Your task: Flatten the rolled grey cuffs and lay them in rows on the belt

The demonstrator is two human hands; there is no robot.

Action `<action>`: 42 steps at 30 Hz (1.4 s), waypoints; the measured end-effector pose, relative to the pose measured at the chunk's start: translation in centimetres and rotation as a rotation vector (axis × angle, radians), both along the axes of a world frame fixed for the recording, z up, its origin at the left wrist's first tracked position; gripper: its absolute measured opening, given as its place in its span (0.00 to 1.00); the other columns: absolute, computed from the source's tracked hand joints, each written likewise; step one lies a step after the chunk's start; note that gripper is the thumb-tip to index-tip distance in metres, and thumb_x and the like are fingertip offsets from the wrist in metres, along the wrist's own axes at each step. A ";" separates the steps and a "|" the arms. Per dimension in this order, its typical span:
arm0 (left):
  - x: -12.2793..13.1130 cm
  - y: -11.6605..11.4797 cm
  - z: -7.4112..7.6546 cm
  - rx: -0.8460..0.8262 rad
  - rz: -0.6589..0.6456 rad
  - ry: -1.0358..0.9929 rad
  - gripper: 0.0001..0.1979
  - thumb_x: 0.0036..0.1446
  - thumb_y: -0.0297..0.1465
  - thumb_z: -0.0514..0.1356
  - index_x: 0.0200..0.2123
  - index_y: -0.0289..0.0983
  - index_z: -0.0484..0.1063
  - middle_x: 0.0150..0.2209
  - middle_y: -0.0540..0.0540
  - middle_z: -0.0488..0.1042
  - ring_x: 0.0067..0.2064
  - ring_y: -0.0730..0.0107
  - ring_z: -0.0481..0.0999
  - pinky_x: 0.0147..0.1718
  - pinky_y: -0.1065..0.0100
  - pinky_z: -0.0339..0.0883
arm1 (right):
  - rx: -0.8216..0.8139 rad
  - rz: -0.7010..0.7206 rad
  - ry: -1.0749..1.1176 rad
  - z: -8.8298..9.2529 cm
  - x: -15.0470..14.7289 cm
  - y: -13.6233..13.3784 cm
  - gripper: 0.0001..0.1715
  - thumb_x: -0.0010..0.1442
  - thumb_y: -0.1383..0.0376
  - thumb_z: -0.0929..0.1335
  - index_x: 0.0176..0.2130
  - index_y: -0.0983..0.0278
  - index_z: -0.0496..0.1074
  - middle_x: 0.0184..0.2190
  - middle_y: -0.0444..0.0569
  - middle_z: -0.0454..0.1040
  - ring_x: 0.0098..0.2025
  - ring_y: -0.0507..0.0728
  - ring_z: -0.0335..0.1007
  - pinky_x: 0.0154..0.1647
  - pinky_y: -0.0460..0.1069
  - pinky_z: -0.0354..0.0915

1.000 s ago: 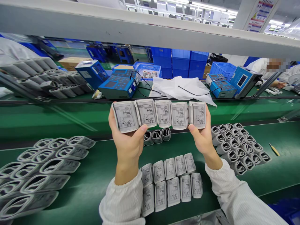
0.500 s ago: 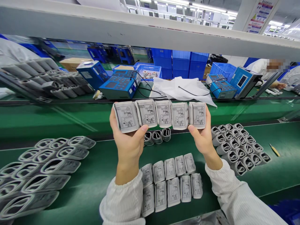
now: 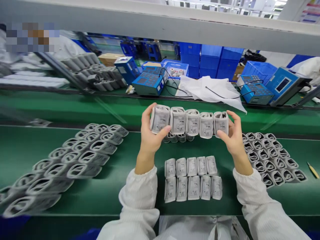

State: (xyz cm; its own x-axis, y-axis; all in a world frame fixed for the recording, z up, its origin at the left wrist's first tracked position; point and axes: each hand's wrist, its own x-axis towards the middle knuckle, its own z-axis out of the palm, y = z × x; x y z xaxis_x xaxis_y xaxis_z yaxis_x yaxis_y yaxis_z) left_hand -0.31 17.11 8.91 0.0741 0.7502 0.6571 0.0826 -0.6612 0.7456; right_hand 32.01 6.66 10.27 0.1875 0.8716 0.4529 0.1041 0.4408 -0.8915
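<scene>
A row of several rolled grey wrist cuffs with printed drawings is squeezed end to end between my two hands, above the green bench. My left hand grips the left end, thumb on the front of the outermost cuff. At the other end, my right hand presses the last cuff with its thumb in front and fingers behind. Below the held row, two rows of similar cuffs lie on the bench, printed faces up. Just behind the held row, more rolled cuffs are partly hidden.
Rolled cuffs stand in long rows at left and in a block at right, beside a yellow pen-like tool. Blue devices with black cables and white sheets occupy the ledge behind. A white beam crosses above.
The held row has tipped so that the cuffs' rolled top edges show more. My view has shifted left and down, so the scene appears further right.
</scene>
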 end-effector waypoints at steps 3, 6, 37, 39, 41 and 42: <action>-3.8 -2.1 -0.9 -0.191 -0.050 0.290 0.46 0.58 0.44 0.79 0.74 0.44 0.67 0.68 0.37 0.76 0.64 0.46 0.83 0.64 0.50 0.80 | -0.185 0.104 -0.270 -2.1 0.7 -0.2 0.45 0.62 0.60 0.79 0.73 0.55 0.65 0.60 0.54 0.80 0.55 0.64 0.81 0.61 0.61 0.77; -5.9 -4.4 -3.1 -0.388 -0.128 0.535 0.34 0.59 0.39 0.75 0.67 0.43 0.74 0.66 0.39 0.79 0.66 0.44 0.82 0.68 0.48 0.76 | -0.304 0.228 -0.496 -4.8 0.0 0.3 0.32 0.59 0.64 0.76 0.62 0.58 0.75 0.55 0.52 0.82 0.53 0.64 0.82 0.61 0.62 0.76; 2.0 -1.4 0.9 -0.046 0.067 -0.027 0.26 0.75 0.57 0.56 0.38 0.41 0.78 0.41 0.42 0.80 0.45 0.55 0.79 0.50 0.54 0.75 | 0.129 -0.059 0.105 1.5 2.1 1.8 0.21 0.68 0.50 0.75 0.33 0.58 0.69 0.42 0.53 0.88 0.39 0.62 0.82 0.44 0.57 0.78; 3.2 -1.2 3.1 0.039 0.040 -0.107 0.22 0.76 0.52 0.59 0.38 0.41 0.78 0.39 0.44 0.79 0.42 0.58 0.78 0.46 0.57 0.74 | 0.170 -0.094 0.221 2.9 2.4 1.7 0.21 0.66 0.51 0.75 0.30 0.58 0.68 0.39 0.53 0.88 0.34 0.61 0.80 0.37 0.57 0.77; 4.0 -1.7 4.2 0.091 0.023 -0.168 0.20 0.76 0.48 0.60 0.37 0.41 0.79 0.38 0.44 0.79 0.41 0.59 0.78 0.43 0.58 0.73 | 0.182 -0.109 0.263 3.3 2.7 1.3 0.21 0.65 0.51 0.75 0.29 0.58 0.68 0.38 0.53 0.87 0.31 0.61 0.79 0.33 0.57 0.76; 4.3 -2.1 4.4 0.103 0.023 -0.182 0.20 0.76 0.48 0.60 0.37 0.41 0.79 0.38 0.44 0.80 0.41 0.58 0.78 0.43 0.58 0.74 | 0.183 -0.116 0.265 3.3 2.9 1.0 0.21 0.64 0.51 0.75 0.29 0.58 0.68 0.38 0.53 0.87 0.30 0.61 0.78 0.32 0.56 0.76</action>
